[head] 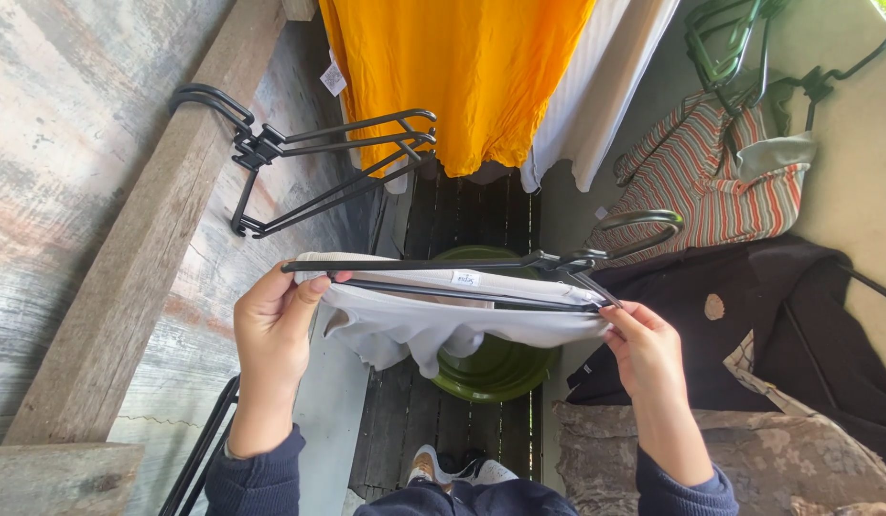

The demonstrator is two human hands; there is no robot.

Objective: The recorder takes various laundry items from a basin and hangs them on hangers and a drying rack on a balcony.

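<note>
Both hands are up at chest height with a white garment (433,320) stretched between them, and a black hanger (481,272) lies across its top edge. The left hand (271,330) pinches the left end of the cloth and the hanger's tip together, thumb on top. The right hand (648,354) grips the other end, fingers closed around the cloth where the hanger's arm meets it, just under the hook.

How far along? I'd say the hanger is partly in: its bar runs inside or along the garment's opening, a small label shows at the middle, and the cloth sags loose below. Whether both hanger arms sit fully inside the garment I cannot tell. The hook points off to the right, free of any rail, so the garment is not hung up yet.

Below the cloth a green basin (496,368) sits on the dark plank floor; nothing shows in the part of it that is visible, with the rest behind the cloth. Already up: an orange garment (462,76) straight ahead, a white striped one (596,86) beside it, and a striped shirt (711,182) to the right. A spare bunch of black hangers (319,158) hooks on the wooden wall at left, more green ones (739,38) at top right. Dark clothing (749,325) lies heaped at the right.
</note>
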